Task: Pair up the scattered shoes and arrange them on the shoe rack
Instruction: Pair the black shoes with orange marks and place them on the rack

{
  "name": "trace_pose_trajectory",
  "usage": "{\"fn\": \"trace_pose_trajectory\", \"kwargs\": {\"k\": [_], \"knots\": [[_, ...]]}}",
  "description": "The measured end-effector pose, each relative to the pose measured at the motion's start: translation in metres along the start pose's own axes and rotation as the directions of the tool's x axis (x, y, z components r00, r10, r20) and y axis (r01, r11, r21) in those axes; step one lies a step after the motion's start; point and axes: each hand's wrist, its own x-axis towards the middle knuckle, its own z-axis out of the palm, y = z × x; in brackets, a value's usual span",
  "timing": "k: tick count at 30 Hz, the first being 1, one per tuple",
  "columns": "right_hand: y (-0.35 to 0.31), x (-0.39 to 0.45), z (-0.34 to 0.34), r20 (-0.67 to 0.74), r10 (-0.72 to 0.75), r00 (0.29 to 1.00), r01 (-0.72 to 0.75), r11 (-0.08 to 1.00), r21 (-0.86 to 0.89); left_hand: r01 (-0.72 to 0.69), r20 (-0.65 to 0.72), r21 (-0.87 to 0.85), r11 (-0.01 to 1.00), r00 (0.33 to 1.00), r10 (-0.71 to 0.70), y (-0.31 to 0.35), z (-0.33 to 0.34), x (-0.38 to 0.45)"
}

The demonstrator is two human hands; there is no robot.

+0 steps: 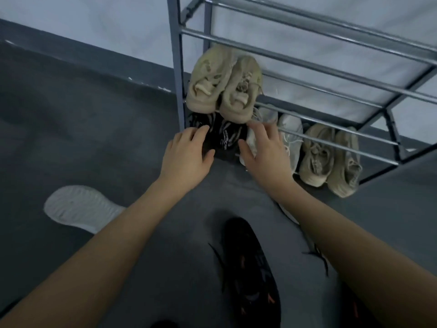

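Grip, both hands: left hand (186, 153) and right hand (264, 147) spread, fingers loose, laid against the black pair (223, 136) on the lowest tier of the shoe rack (307, 65); firm clasp cannot be told.
Beige pair (224, 86): tier above, 12 o'clock of the hands.
White pair (287, 136), second beige pair (331, 157): lowest tier, 3 o'clock.
Loose on floor (94, 129): white shoe (80, 208), sole up, 8 o'clock; black shoe (250, 268) with orange marks, 6 o'clock.
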Motion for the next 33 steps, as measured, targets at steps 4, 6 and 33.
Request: {"fn": "trace_pose_trajectory", "kwargs": {"k": [4,6,33], "knots": [[0.026,-0.06,-0.008,0.163,0.044,0.986,-0.048,0.999,0.02,0.056,0.167,-0.071,0.996,0.985,-0.043,0.021,0.022,-0.05],[0.043,-0.088,-0.005,0.257,0.102,0.961,-0.104,0.995,-0.008,0.081,0.27,-0.071,0.994,0.961,-0.059,0.027,0.039,-0.074],[0.107,-0.193,-0.007,0.228,0.127,0.965,-0.113,0.991,-0.077,-0.628,0.278,0.058,0.776,0.757,0.592,0.054,0.129,-0.098]]}}
